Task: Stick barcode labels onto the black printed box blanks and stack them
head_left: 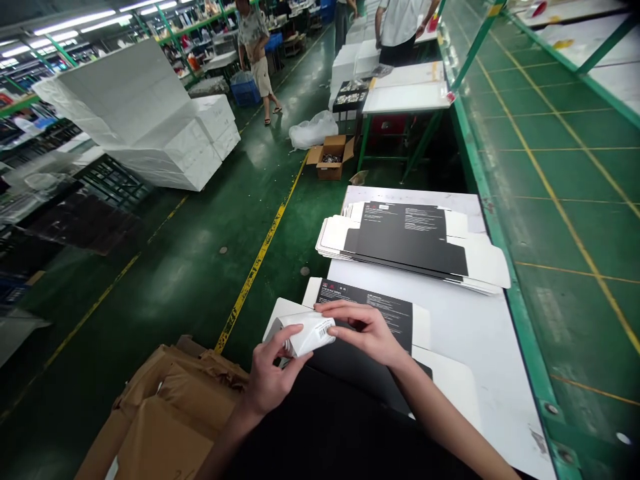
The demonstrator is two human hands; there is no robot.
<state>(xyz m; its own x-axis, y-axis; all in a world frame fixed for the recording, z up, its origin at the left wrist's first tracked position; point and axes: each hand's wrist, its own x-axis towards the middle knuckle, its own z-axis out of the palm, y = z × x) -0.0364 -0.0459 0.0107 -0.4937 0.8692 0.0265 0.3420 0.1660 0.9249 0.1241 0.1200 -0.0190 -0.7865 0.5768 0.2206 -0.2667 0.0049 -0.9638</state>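
Observation:
My left hand (277, 367) grips a curled white strip of labels (306, 333) between thumb and fingers. A small barcode sticker (325, 329) shows at the strip's right end. There my right hand (363, 330) pinches, its thumb at the sticker and its fingertips along the upper edge; whether the sticker is lifting off is too small to tell. Beneath both hands lies a flat black-and-white printed box blank (395, 310), partly hidden by my arms. Farther up the table sits a stack of similar flat box blanks (400, 233).
The white table (485, 333) meets a green-framed conveyor (530, 373) on its right. Brown cardboard (170, 413) is piled at lower left. Ahead on the floor are an open carton (330, 170) and a plastic bag (314, 130). Two people stand or walk farther off, beside white foam blocks (190, 147).

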